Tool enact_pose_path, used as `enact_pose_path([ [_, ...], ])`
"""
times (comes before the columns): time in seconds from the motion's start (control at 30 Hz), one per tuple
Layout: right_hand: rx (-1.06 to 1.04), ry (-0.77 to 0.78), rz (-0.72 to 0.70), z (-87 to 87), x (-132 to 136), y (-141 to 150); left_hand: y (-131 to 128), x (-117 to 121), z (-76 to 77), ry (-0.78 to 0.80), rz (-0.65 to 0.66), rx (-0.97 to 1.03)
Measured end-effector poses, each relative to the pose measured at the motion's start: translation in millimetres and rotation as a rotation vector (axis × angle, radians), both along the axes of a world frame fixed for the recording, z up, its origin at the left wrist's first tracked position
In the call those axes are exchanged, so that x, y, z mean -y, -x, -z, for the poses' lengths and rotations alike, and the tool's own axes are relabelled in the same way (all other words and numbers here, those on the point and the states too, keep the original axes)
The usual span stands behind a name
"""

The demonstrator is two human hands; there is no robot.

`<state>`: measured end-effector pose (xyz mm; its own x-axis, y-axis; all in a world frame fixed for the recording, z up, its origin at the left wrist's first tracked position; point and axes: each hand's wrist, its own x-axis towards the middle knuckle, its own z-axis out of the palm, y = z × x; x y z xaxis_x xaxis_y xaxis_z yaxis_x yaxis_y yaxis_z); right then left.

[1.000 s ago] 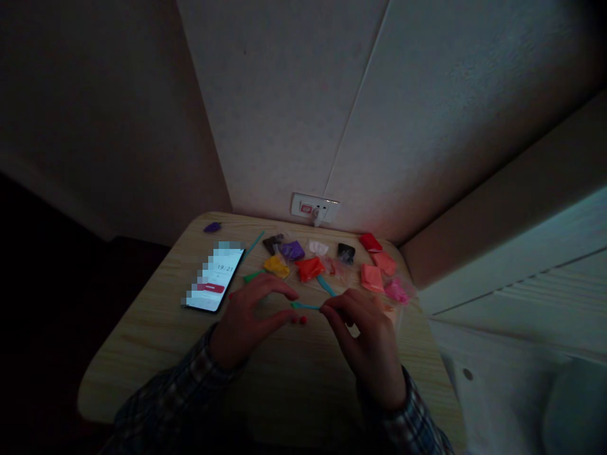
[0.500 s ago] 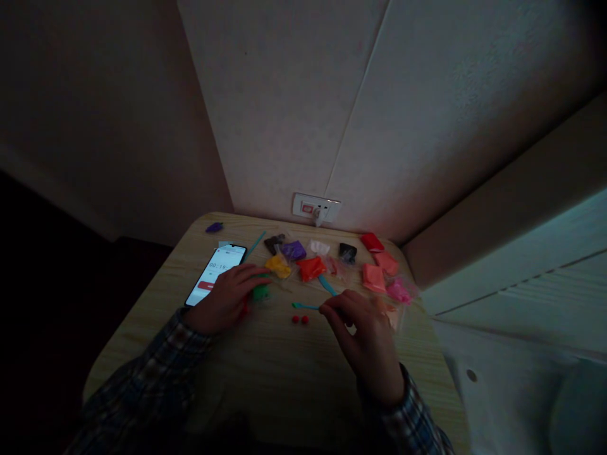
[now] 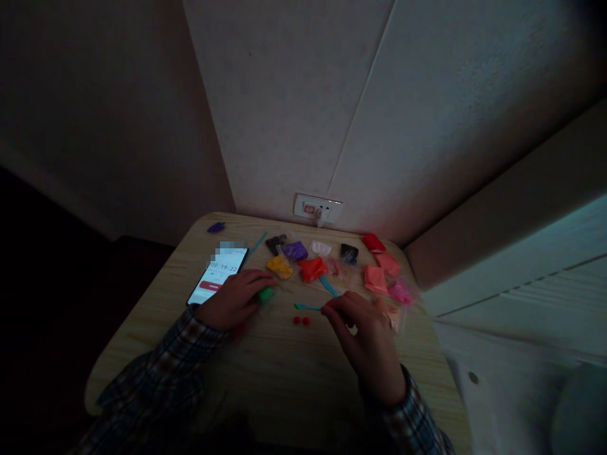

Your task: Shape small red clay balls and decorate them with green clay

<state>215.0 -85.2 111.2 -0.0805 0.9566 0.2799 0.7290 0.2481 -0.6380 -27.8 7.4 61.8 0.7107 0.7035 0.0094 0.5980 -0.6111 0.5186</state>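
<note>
My left hand (image 3: 232, 298) rests on the wooden table (image 3: 265, 373), fingers curled over a green lump of clay (image 3: 265, 293) beside the lit phone (image 3: 218, 274). My right hand (image 3: 363, 335) pinches the end of a thin teal modelling tool (image 3: 307, 307), which points left over the table. Two small red clay balls (image 3: 301, 320) lie just below the tool's tip. Behind them sits a row of small clay packets: yellow (image 3: 279, 266), purple (image 3: 294, 251), orange-red (image 3: 312, 268), black (image 3: 349, 253), salmon (image 3: 375, 278) and pink (image 3: 399, 292).
A wall socket (image 3: 317, 207) with a plug sits at the table's back edge. A small purple piece (image 3: 215, 227) lies at the far left corner, a teal stick (image 3: 256, 243) beside the phone. A white cabinet (image 3: 521, 303) stands close on the right. The room is dim.
My left hand left the tool's tip, went left to the green clay near the phone and now covers it. My right hand kept hold of the teal tool.
</note>
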Motion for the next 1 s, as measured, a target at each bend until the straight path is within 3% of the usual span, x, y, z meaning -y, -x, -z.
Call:
enact_pose_path([
  [0.13,0.005,-0.003,0.002,0.4,-0.2,0.3,-4.3,-0.1,-3.4,0.005,-0.021,-0.005],
  [0.4,-0.020,-0.004,0.014,2.2,-0.1,-1.0,-14.3,5.5,-16.8,0.130,-0.139,0.180],
  [0.63,-0.062,-0.070,0.045,-6.1,-0.2,0.6,-17.3,12.6,-18.3,0.131,-0.085,0.403],
  [0.83,-0.032,-0.046,0.040,-7.9,-0.6,5.0,-25.5,19.4,-30.9,0.123,-0.138,0.466],
  [1.0,-0.011,-0.042,0.049,-5.1,-1.5,8.5,-28.3,23.3,-28.4,0.126,-0.122,0.442],
])
